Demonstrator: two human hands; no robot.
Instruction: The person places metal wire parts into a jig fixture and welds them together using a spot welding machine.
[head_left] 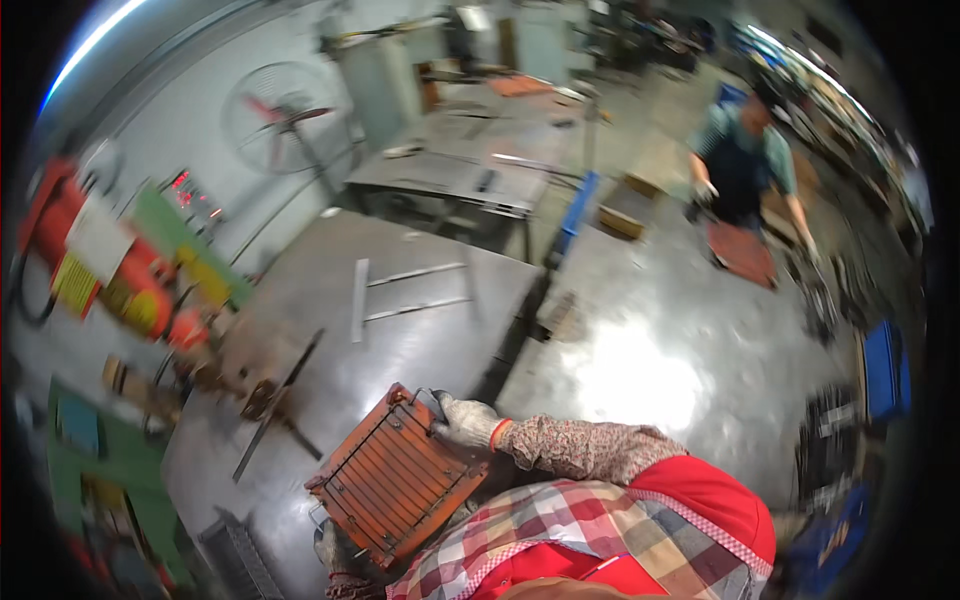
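An orange-brown rectangular board (400, 475) with dark parallel rods across its face is tilted in front of my body, over the near edge of the metal table. My right hand (467, 421), in a pale knitted glove, is closed on the metal loop handle at the board's upper right corner. At the lower left corner, beside another metal loop, is my gloved left hand (332, 548). It grips the board there, its fingers partly hidden behind it.
A light metal frame (362, 300) lies on the left steel table (300, 270). A dark bar (280, 405) sits near the orange-red machine (120, 265). Across the right steel table (560, 390), a co-worker (745, 160) stands by a reddish board (742, 254). Dark metal parts (828, 440) lie at right.
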